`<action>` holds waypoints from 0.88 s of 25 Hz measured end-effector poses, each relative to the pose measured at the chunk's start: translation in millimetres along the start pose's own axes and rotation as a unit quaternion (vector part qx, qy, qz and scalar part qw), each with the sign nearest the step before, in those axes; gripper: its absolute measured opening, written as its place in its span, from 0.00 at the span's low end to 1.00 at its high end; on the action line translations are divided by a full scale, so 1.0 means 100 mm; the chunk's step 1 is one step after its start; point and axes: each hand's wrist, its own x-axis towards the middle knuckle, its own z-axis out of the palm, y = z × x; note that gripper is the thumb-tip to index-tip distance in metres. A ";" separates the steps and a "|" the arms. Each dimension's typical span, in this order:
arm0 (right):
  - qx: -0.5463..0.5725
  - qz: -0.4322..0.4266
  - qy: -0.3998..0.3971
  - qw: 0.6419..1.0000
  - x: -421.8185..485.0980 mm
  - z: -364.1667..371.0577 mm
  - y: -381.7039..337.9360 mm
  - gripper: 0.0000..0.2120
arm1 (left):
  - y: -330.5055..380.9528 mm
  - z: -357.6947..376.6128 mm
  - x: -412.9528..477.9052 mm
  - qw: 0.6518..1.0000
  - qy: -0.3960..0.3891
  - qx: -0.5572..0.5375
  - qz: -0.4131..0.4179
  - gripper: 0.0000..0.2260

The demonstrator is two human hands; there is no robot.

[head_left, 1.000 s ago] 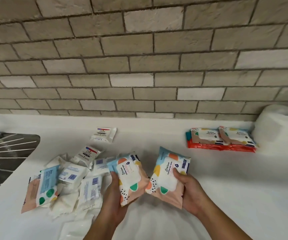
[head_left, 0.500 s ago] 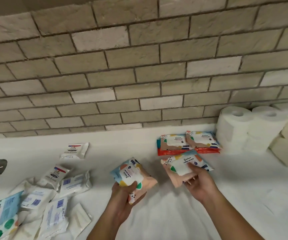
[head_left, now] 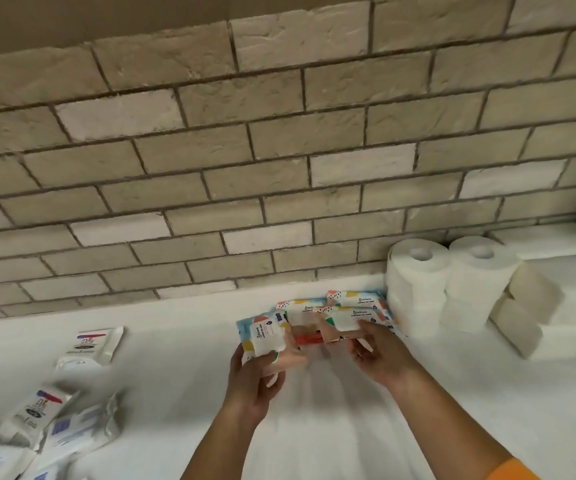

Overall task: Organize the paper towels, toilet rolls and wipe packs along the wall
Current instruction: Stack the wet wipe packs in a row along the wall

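My left hand (head_left: 257,375) grips a colourful wipe pack (head_left: 264,336) just left of the stack of wipe packs (head_left: 305,306) by the wall. My right hand (head_left: 376,351) holds a second colourful wipe pack (head_left: 349,318) on top of that stack, thumb over its white label. White toilet rolls (head_left: 418,278) stand stacked right of the stack, with beige paper towel blocks (head_left: 529,299) beyond them. Loose white wipe packs (head_left: 96,342) lie at the left.
A brick wall (head_left: 279,168) runs along the back of the white counter (head_left: 349,427). More white wipe packs (head_left: 47,414) lie heaped at the lower left. A white raised ledge (head_left: 556,237) sits at the far right behind the rolls.
Both hands moved forward to the wall with their packs. The right pack now lies on the stack, and the left pack has come next to it. The view shifted right and up.
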 end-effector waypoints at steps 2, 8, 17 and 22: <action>-0.004 0.003 -0.006 1.000 0.15 0.10 -0.15 0.04 | 0.05 0.12 0.13 0.999 0.005 0.027 0.023 0.28; -0.013 0.002 0.028 1.000 0.62 0.22 -0.30 0.11 | 0.25 0.35 0.46 0.991 -0.005 0.126 0.049 0.24; -0.029 -0.043 0.132 0.990 0.83 0.05 -0.18 0.22 | 0.27 0.67 1.12 0.965 0.104 0.238 0.035 0.07; -0.003 -0.045 0.130 0.991 0.84 0.05 -0.18 0.23 | 0.17 0.72 1.30 0.921 0.089 0.379 0.026 0.13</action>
